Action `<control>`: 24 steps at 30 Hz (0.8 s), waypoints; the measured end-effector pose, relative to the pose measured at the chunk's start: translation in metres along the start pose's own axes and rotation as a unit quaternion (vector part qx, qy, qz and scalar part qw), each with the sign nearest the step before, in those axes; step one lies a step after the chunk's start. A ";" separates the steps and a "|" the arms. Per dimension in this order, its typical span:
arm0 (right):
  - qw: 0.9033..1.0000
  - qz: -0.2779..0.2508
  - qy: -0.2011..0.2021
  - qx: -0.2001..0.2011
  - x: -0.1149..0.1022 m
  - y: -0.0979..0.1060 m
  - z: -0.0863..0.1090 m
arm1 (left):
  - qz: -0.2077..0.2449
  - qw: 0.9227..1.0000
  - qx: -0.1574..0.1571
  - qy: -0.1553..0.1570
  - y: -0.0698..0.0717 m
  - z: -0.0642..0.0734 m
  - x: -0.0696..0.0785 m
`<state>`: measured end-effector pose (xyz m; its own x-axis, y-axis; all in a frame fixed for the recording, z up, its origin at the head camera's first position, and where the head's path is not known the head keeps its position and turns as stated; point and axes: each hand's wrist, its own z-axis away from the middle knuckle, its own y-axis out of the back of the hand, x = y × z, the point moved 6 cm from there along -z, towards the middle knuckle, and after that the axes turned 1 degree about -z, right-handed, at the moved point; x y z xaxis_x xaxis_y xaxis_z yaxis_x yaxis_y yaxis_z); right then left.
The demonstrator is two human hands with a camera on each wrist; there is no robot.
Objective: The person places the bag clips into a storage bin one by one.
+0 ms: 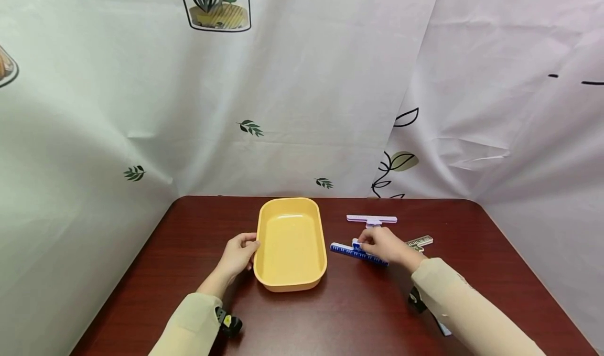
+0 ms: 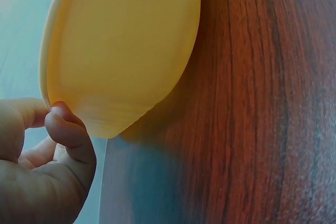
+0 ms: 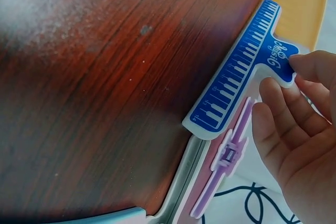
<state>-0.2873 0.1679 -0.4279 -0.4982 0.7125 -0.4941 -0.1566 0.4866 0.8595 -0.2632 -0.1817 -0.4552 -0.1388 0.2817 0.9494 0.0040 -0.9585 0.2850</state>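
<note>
The left hand pinches the left rim of a yellow plastic tray, thumb on the inner side in the left wrist view. Nothing lies inside the tray. To its right, the right hand grips a blue music page clip by its short handle, between thumb and fingers. White piano keys and the word "Music" are printed on this clip. Its long bar slants over the table. A light purple clip lies just behind the right hand, and a beige clip with a key pattern is partly hidden by it.
Under the right sleeve, the end of a pale clip shows. Everything rests on a dark red-brown wooden table. A white printed cloth hangs behind the table's back edge and along both sides.
</note>
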 end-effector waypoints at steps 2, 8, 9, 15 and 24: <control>1.000 0.001 -0.004 0.001 0.000 0.001 0.000 | -0.001 1.000 -0.001 0.000 0.000 0.000 0.000; 1.000 -0.006 -0.020 -0.009 0.001 0.001 -0.001 | -0.006 1.000 -0.001 0.000 0.000 -0.001 0.000; 1.000 -0.006 -0.023 -0.011 0.001 0.001 -0.002 | -0.006 1.000 -0.001 0.001 0.000 -0.001 0.000; 0.999 -0.014 -0.042 -0.011 -0.001 0.006 -0.002 | -0.008 1.000 -0.001 0.004 0.000 -0.001 -0.001; 0.999 -0.028 -0.039 0.009 0.000 0.009 -0.001 | -0.003 1.000 -0.002 0.002 0.000 -0.001 -0.001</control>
<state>-0.2896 0.1715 -0.4198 -0.4216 0.7205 -0.5505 -0.1675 0.5348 0.8282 -0.2644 -0.1820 -0.4565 -0.1432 0.2871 0.9471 -0.0016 -0.9571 0.2899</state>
